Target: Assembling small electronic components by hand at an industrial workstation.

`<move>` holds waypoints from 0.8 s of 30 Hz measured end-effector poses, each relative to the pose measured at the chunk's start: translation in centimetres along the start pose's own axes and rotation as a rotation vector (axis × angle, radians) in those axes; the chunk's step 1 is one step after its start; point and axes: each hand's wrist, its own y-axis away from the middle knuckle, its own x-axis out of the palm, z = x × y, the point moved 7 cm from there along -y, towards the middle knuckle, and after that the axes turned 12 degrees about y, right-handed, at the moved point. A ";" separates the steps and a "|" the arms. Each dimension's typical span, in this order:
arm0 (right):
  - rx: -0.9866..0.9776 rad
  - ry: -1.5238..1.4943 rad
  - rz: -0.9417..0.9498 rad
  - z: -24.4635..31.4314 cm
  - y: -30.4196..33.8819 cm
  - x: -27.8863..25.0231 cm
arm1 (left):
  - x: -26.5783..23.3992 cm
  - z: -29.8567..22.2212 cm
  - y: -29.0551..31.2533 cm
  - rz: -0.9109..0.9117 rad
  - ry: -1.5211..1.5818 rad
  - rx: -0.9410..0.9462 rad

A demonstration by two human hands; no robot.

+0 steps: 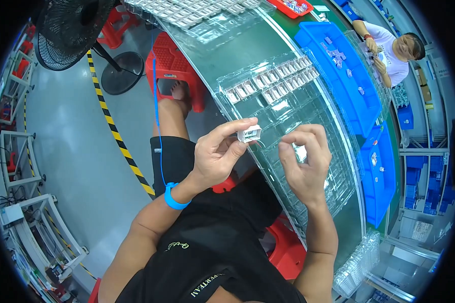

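Observation:
My left hand pinches a small white open-ended plastic housing between thumb and fingers, just off the near edge of the bench. To the right of it, apart from the housing, my right hand is raised with thumb and forefinger drawn together. Whether anything sits between those fingertips is too small to make out. Beneath and beyond the hands lies a clear plastic compartment tray. Short rows of similar white housings stand in its far part. A blue band with a coiled cord circles my left wrist.
Blue bins holding small parts line the bench's right side. Another filled tray and a red bin lie at the far end. Across the bench sits a person. A black fan and red stool stand left.

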 end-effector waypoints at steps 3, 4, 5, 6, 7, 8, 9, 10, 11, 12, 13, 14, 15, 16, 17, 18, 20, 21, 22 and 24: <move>-0.045 -0.011 0.072 1.2 0.2 0.3 | 0.0 -0.1 0.2 0.017 -0.039 0.033; -0.077 0.004 0.072 1.4 0.3 0.7 | 0.0 -0.3 0.2 0.018 -0.063 0.047; -0.078 0.004 0.073 1.6 0.4 0.8 | 0.0 -0.4 0.2 0.020 -0.087 0.062; -0.093 0.027 0.069 1.8 0.4 0.9 | 0.0 -0.4 0.2 0.018 -0.087 0.062; -0.108 0.050 0.066 2.1 0.4 1.0 | -0.1 -0.4 0.2 0.021 -0.117 0.081; -0.107 0.052 0.066 2.2 0.4 1.2 | 0.0 -0.5 0.2 0.026 -0.145 0.100; -0.128 0.100 0.048 2.5 0.4 1.3 | 0.1 -0.6 0.2 0.026 -0.143 0.100; -0.149 0.147 0.030 2.7 0.3 1.3 | 0.3 -0.8 0.1 0.019 -0.194 0.113; -0.151 0.147 0.031 2.7 0.2 1.4 | 0.3 -1.1 0.1 0.010 -0.248 0.128; -0.187 0.183 0.033 3.0 0.1 1.4 | 0.2 -1.1 0.0 0.008 -0.248 0.129; -0.223 0.220 0.034 3.3 0.0 1.5 | 0.3 -1.3 -0.1 0.024 -0.351 0.166; -0.223 0.221 0.036 3.4 -0.2 1.5 | 0.4 -1.4 -0.1 0.040 -0.452 0.201; -0.223 0.208 0.047 3.8 -0.4 1.6 | 0.5 -1.5 -0.1 0.040 -0.450 0.200; -0.223 0.195 0.058 4.0 -0.6 1.7 | 0.7 -1.5 -0.2 0.052 -0.491 0.170; -0.223 0.196 0.058 4.0 -0.8 1.9 | 0.7 -1.4 -0.2 0.065 -0.534 0.140; -0.203 0.108 0.074 3.9 -1.0 2.0 | 0.8 -1.4 -0.1 0.065 -0.534 0.140; -0.116 -0.053 0.085 3.2 -1.2 1.9 | 0.2 -0.4 0.1 -0.031 -0.273 -0.016; -0.050 -0.126 0.079 2.3 -1.2 1.7 | 0.2 -0.4 0.2 -0.033 -0.274 -0.013; 0.007 -0.141 0.059 1.3 -1.3 1.4 | 0.1 0.0 0.2 -0.062 -0.196 -0.057; 0.057 -0.135 0.092 0.6 -1.7 1.3 | -0.1 0.4 0.4 -0.087 -0.117 -0.104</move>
